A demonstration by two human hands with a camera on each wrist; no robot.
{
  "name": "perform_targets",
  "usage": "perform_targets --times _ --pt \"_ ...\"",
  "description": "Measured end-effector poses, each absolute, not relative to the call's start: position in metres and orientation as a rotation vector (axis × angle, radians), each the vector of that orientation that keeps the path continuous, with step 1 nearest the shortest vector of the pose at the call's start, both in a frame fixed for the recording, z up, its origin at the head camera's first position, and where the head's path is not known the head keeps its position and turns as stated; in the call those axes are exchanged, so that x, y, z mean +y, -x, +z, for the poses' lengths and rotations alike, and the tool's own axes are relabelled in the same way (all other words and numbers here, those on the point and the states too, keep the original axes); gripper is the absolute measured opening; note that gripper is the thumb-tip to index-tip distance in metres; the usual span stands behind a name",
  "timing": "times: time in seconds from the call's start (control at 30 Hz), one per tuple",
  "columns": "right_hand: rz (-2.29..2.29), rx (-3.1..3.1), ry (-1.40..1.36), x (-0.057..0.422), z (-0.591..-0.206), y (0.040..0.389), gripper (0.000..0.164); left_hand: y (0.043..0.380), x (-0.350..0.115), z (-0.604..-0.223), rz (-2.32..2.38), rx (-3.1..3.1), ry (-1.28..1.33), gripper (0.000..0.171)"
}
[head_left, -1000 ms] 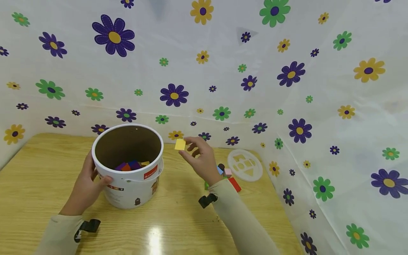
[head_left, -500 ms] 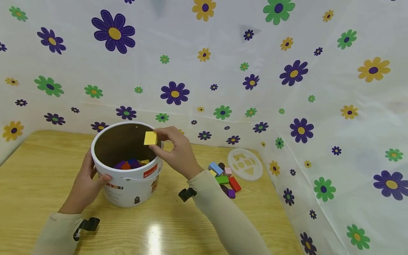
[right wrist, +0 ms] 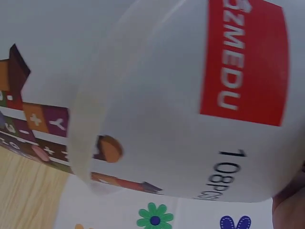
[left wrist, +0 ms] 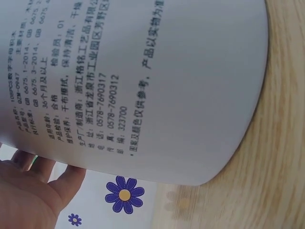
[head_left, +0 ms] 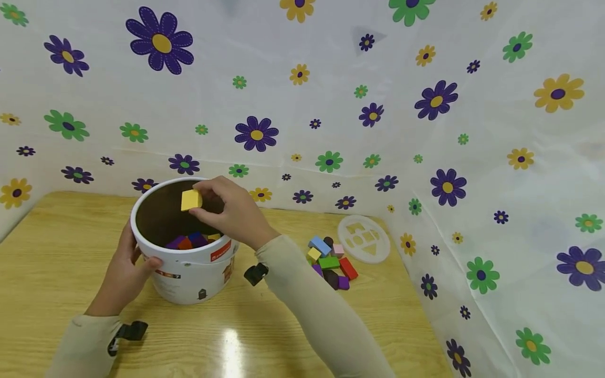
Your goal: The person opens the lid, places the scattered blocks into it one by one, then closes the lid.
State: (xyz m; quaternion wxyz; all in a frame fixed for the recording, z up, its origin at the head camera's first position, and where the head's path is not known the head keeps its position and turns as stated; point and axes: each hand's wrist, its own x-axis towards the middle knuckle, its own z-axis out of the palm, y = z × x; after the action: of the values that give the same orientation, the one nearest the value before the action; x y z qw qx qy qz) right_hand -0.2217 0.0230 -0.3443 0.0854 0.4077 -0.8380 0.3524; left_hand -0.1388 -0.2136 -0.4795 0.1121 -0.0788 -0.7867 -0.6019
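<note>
A white toy-block bucket (head_left: 181, 283) stands on the table, with several coloured blocks (head_left: 191, 241) lying at its bottom. My left hand (head_left: 124, 275) grips its left side, thumb on the front wall near the rim; the left wrist view has its fingers along the printed wall (left wrist: 190, 95). Over the bucket's mouth, my right hand (head_left: 233, 210) pinches a yellow block (head_left: 190, 200) between thumb and fingers. Only a bit of the right hand (right wrist: 290, 207) enters the right wrist view, beside the bucket's red label (right wrist: 245, 62).
Right of the bucket, several loose blocks (head_left: 329, 263) lie in a pile on the wooden table (head_left: 283, 315). A white oval stencil (head_left: 363, 239) with cut-out shapes lies behind them. White flowered cloth (head_left: 302, 105) hangs behind and along the right.
My right hand has carried the yellow block leftward from beside the bucket to over its mouth. More of the block pile shows now. The left hand stays on the bucket.
</note>
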Motion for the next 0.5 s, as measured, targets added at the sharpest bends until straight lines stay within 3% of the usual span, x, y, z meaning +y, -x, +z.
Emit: perform_targets --times 0.5 --pt "1.251 -2.495 -1.174 0.020 -0.358 0.219 0.037 0.139 -0.213 -0.483 -1.793 -2.276 0.228 0.088"
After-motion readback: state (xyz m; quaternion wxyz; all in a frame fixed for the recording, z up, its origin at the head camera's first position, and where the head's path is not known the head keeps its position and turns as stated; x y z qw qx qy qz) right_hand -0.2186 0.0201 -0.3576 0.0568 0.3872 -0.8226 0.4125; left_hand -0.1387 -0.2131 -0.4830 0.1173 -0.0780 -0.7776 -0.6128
